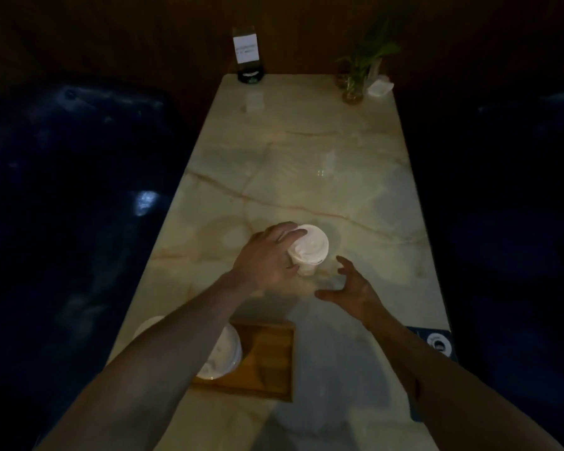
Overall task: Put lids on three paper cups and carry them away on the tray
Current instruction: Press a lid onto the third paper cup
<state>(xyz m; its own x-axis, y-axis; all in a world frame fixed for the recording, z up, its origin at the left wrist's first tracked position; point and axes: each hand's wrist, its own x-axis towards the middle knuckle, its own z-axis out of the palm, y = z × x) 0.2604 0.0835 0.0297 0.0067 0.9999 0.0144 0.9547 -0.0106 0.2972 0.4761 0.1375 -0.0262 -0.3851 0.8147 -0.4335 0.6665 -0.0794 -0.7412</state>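
Observation:
A white paper cup with a white lid (310, 247) stands on the marble table (306, 177), in the middle. My left hand (267, 255) grips this cup from its left side, fingers curled over the lid's rim. My right hand (349, 284) hovers just right of the cup, fingers spread and bent, holding nothing. Nearer to me a wooden tray (267, 362) lies on the table. A lidded white cup (223, 353) stands on the tray's left part, half hidden by my left forearm. Another white lid edge (145, 325) shows left of that forearm.
At the table's far end stand a sign holder (246, 53), a small plant in a glass (355, 83) and a white napkin box (380, 87). Dark padded seats flank the table on both sides. A dark card (437, 343) lies at the right edge.

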